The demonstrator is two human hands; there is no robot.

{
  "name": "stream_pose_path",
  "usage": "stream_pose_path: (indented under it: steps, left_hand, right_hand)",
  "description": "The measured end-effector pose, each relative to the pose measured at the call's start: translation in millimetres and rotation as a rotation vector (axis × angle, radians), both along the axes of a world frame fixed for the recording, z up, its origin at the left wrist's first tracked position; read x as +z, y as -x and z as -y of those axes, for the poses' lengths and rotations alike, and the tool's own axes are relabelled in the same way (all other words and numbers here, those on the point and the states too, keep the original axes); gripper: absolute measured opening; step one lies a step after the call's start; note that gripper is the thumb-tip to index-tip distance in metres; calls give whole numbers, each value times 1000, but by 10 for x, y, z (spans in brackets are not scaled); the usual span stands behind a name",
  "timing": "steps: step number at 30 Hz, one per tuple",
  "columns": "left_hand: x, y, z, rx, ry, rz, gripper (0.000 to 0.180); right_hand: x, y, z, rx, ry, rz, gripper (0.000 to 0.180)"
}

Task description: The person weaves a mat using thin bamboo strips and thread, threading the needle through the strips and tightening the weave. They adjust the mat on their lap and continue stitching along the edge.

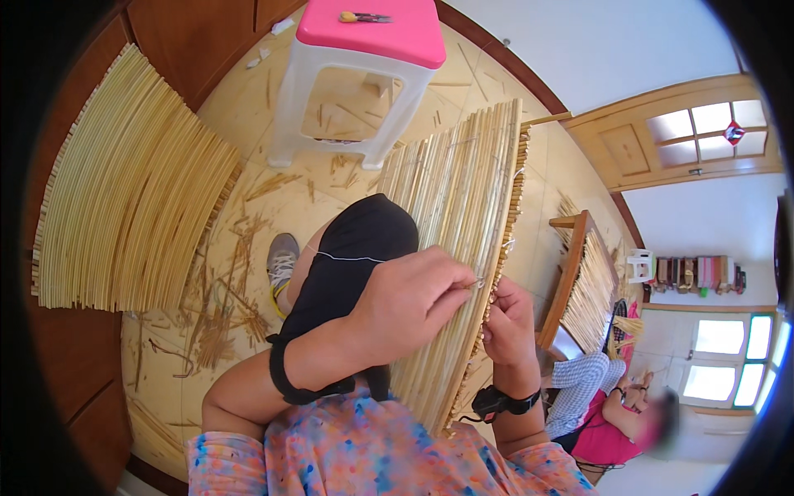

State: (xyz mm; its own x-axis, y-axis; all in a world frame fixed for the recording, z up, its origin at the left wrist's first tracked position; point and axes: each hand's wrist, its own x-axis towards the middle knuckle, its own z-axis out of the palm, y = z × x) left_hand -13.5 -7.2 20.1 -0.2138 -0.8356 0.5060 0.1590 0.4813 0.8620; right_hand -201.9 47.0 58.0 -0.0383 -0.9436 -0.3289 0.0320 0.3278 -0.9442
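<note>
Patterned shirt (356,450) nearest, at near edge. Stalk mat (442,207) slants over the lap. Left hand (413,293) pinched together on white thread (346,257) near mat's right edge; right hand (508,321) curled at that edge, can't tell if gripping. Far: pink-topped stool (364,41) holds snips (365,16). Right: wooden-edged tabletop (565,281) carries pale stalks (589,291). Left: second mat (124,190).

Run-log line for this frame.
left hand: pinched over reed mat | right hand: at mat's edge | white thread: across black shorts
</note>
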Motion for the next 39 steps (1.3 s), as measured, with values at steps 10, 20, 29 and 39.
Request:
stream_pose_path:
  steps: [10,20,29,39]
  left_hand:
    - [26,-8,117,129,92,67,10]
    - [40,21,56,96,180,93,18]
    - [118,-42,75,-88,-57,162,8]
    - [379,-62,-37,112,121,540,8]
  right_hand:
    - [-10,-4,-16,-10,-1,16,6]
    - [6,-71,10,-6,-11,27,10]
    - [-66,-33,-48,8,9,6,9]
    - [-226,-155,-32,33,231,-88,5]
